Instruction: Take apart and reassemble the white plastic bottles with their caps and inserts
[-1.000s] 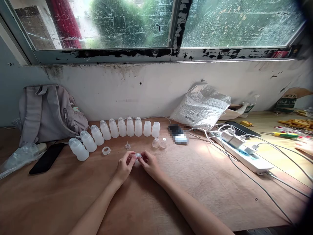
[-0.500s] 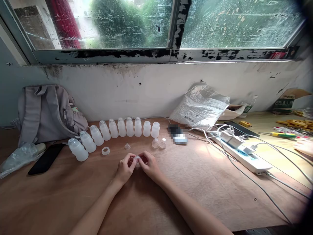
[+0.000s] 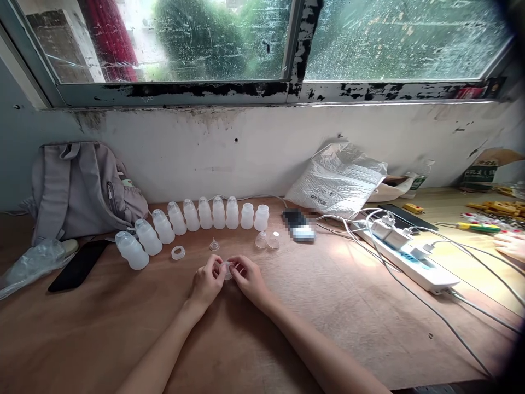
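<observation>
My left hand [image 3: 208, 280] and my right hand [image 3: 247, 277] meet low over the table, their fingertips closed on opposite sides of a small clear round plastic piece [image 3: 228, 270]. Fingers partly hide it, so its exact kind is unclear. Just beyond lies a clear bottle nipple [image 3: 214, 244], with a whitish collar ring [image 3: 178, 253] to its left. Farther right are clear discs [image 3: 273, 243] and a small white disc [image 3: 276, 234]. Behind these, several frosted baby bottles [image 3: 191, 215] with clear domed tops stand in a curved row. Two bottles at its right end [image 3: 261, 218] have no tops.
A grey backpack [image 3: 77, 191], black phone [image 3: 77, 266] and clear plastic bag [image 3: 35, 265] lie at left. To the right are a silvery mailer bag [image 3: 338, 178], a power strip [image 3: 410, 257] with trailing cables and a screwdriver [image 3: 478, 226]. Another person's hand [image 3: 511, 243] seems to show at the right edge.
My fingers have parted slightly around the clear piece, showing more of it. At the right edge, what looks like another person's hand has shifted a little.
</observation>
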The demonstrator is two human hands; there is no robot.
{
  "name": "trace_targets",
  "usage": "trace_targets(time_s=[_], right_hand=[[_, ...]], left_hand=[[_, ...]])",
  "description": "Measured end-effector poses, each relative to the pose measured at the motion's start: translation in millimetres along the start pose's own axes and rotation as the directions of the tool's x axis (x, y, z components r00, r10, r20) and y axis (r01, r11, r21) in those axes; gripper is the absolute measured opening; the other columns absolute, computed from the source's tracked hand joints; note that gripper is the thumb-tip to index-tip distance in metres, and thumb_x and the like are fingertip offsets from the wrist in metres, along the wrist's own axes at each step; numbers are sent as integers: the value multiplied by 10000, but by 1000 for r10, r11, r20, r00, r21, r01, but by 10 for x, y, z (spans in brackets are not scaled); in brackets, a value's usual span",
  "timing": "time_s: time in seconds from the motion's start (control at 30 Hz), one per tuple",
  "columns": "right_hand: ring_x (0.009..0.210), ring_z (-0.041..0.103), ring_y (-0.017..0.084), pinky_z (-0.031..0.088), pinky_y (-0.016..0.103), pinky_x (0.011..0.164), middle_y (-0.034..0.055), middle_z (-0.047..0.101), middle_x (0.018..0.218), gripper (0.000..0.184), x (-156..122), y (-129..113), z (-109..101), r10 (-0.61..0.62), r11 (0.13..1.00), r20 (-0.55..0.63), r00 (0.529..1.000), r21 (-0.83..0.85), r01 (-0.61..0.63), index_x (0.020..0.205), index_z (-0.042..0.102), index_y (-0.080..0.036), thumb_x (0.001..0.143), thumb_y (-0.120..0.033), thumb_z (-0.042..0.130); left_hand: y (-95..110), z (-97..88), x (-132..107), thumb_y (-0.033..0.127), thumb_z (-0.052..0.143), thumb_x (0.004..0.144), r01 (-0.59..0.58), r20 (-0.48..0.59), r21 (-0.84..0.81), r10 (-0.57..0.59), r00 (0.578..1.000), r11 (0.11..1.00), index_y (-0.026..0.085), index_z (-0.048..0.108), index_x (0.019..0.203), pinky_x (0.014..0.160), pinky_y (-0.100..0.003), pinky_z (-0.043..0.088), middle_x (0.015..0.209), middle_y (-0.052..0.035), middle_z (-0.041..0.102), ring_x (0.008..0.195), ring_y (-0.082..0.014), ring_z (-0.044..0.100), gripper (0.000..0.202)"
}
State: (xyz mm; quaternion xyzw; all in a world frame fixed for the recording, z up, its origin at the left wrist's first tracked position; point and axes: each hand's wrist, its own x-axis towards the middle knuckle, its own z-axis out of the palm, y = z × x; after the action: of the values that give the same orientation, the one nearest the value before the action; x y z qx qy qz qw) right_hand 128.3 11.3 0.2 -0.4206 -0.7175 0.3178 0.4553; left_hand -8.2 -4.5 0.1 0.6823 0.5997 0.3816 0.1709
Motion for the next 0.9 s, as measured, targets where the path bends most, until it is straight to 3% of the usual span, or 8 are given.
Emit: trace_targets(time_s=[0.13,0.27,0.37,0.57,0.7,0.9], right_hand=[[638,520,107,433,221,564,33,557,786,180,-3,-2,6,-64,998,-7,998,-22,64,857,602,-190,769,-188,445],[624,539,120,450,226,532,33,577,759,151,10,22,12,99,995,-33,995,22,-98,842,578,-169,749,-235,479],[502,507,99,421,205,432,4,563,657,145,14,49,4,194,978,48,980,72,-197,784,554,-166,758,-272,459],[548,499,96,418,200,506,-11,554,637,97,20,13,-31,84,996,45,995,1,-84,704,544,-169,738,-242,491],[578,512,105,419,214,555,13,591,657,182,15,-21,-18,29,999,36,999,-21,-28,716,582,-161,782,-265,448],[578,541,119,439,215,498,25,611,699,199,-8,-2,-4,107,993,40,993,50,-109,826,585,-172,782,-324,465]], left_hand=[[-4,-10,0,309,422,775,-89,-14,45,89,996,995,207,541,825,606,-234,431,715,-5,618,615,-125,576,164],[5,30,-11,305,406,790,-62,8,-74,63,998,995,204,539,851,638,-239,451,762,-17,632,675,-133,589,179],[19,45,-16,316,409,790,-21,14,-122,23,1000,992,204,529,869,643,-240,458,787,-19,632,692,-133,592,182],[33,14,-12,303,421,779,-34,60,-80,39,997,996,213,530,865,648,-236,446,762,-10,625,677,-132,584,165],[33,7,-19,334,394,794,-19,47,-67,23,999,998,206,508,794,597,-223,429,680,1,603,624,-127,572,172],[31,21,-27,355,379,803,1,32,-93,2,999,996,202,486,826,576,-233,431,681,-1,594,592,-128,566,188]])
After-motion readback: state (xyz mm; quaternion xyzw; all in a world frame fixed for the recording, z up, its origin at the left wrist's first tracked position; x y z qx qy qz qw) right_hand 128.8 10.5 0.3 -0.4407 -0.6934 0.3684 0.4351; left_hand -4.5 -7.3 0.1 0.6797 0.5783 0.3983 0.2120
